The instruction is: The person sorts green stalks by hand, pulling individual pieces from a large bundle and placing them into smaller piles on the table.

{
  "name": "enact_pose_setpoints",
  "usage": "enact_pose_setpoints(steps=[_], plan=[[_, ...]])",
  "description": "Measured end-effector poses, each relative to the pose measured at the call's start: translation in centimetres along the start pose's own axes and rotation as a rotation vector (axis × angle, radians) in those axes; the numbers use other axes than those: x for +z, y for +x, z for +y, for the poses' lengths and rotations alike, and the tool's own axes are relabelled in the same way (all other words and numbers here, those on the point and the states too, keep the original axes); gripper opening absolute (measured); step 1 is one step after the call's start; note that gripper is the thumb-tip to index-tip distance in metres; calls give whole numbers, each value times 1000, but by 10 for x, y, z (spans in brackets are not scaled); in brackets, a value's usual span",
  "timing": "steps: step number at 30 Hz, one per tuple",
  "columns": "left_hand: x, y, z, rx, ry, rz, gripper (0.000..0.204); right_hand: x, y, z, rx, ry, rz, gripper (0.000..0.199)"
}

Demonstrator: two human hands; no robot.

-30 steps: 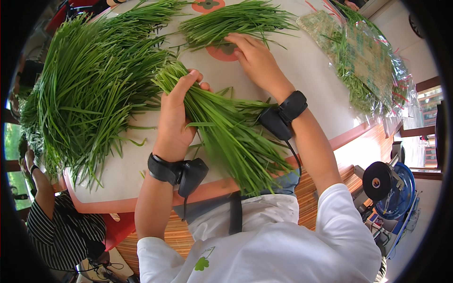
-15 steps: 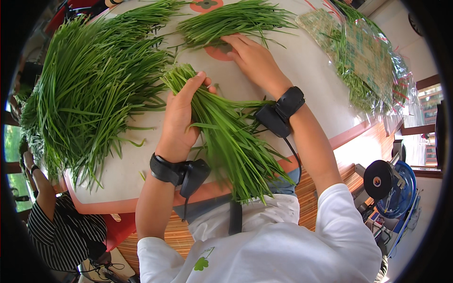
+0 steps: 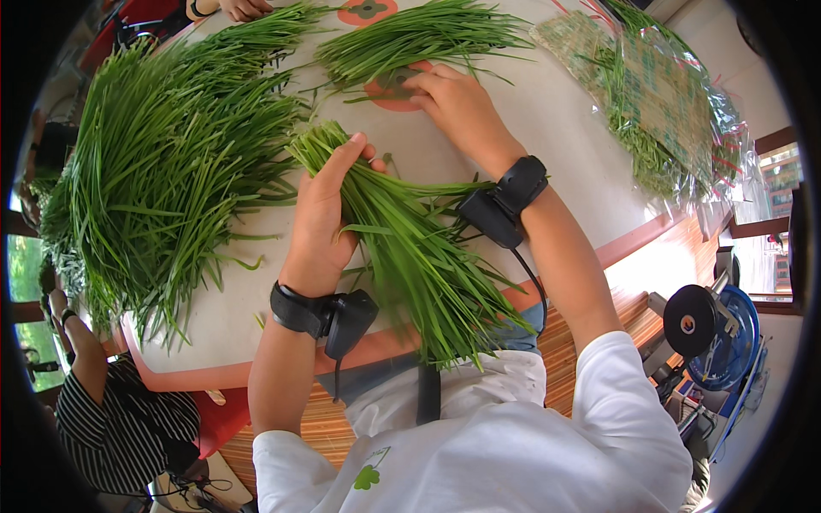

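Your left hand [image 3: 327,201] holds a leafy green bunch [image 3: 410,248] over the tabletop [image 3: 569,150]; your right hand [image 3: 466,115] curls near the smaller pile [image 3: 419,38], its grip unclear; one bunch looks gathered, while the large pile [image 3: 171,171] lies loose.

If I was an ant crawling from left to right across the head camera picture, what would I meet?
A large, loose heap of long, thin green leaves → the person's bare left hand → the person's bare right hand → a shiny, crinkled clear plastic package of green leaves.
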State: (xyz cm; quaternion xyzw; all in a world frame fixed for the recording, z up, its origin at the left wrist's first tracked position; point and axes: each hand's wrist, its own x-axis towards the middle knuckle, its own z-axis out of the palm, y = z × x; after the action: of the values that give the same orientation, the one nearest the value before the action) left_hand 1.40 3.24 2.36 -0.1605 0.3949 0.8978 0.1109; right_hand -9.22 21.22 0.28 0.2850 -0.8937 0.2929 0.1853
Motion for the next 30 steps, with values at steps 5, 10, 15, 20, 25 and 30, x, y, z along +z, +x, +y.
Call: enact_pose_setpoints(steps=[5, 10, 15, 20, 25, 30], plan=[[1, 0, 0, 10, 9, 7, 18, 1, 1, 2, -73, -70, 10, 4], [1, 1, -3, 26, -12, 31, 17, 4, 2, -1, -153, 41, 104, 8], [1, 0, -6, 59, -23, 31, 21, -12, 2, -30, -107, 541, 62, 10], [5, -3, -8, 101, 4, 66, 22, -18, -3, -42, -240, 516, -199, 9], [3, -3, -6, 57, -95, 29, 20, -19, -2, -34, -269, 681, -323, 8], [8, -4, -8, 142, -26, 61, 17, 2, 5, -12, -332, 309, 62, 22]])
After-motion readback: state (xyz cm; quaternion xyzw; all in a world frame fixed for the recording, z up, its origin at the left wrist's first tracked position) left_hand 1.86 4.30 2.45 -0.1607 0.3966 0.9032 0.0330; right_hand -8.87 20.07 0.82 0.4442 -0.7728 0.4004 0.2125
